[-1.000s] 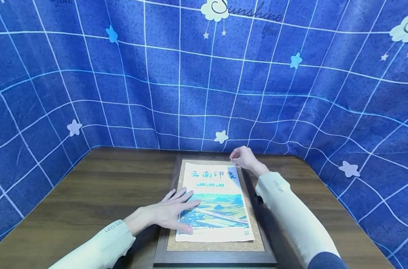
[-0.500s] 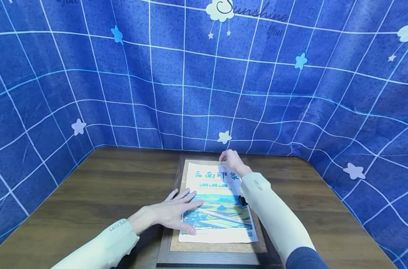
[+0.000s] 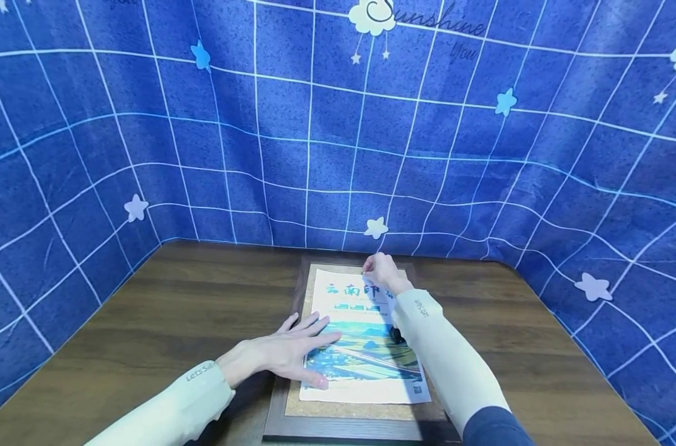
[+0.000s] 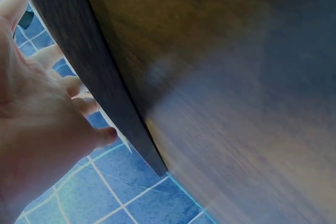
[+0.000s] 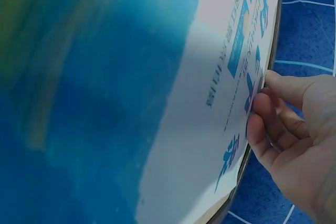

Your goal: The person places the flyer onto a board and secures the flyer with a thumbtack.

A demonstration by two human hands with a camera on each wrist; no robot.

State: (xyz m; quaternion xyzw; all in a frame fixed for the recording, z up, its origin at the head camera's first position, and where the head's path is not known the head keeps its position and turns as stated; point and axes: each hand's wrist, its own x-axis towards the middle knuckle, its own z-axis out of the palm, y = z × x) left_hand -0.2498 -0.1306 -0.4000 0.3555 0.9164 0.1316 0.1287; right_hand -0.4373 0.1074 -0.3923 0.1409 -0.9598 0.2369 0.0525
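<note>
A printed poster (image 3: 366, 390) with blue characters and a landscape lies on a cork board (image 3: 338, 409) in a dark frame (image 3: 366, 427). My left hand (image 3: 293, 353) rests on the poster's left side, fingers spread straight; in the left wrist view the left hand (image 4: 42, 98) reaches over the frame's edge. At the poster's top edge, my right hand (image 3: 384, 272) has its thumb and fingertips drawn together in a pinch. A tiny pale object seems to be between them, too small and covered to identify. The right wrist view shows the right hand (image 5: 299, 124) with curled fingers touching the poster's printed top margin.
The board lies on a dark wooden table (image 3: 215, 297). A blue gridded curtain (image 3: 260, 124) with stars and clouds hangs behind and at both sides. My right forearm (image 3: 444, 353) crosses over the board's right side, with a small black thing (image 3: 396, 335) at the cuff.
My right hand has moved left from the poster's top right corner and slightly down onto the top edge. My left hand has stayed on the poster. The head view has shifted slightly.
</note>
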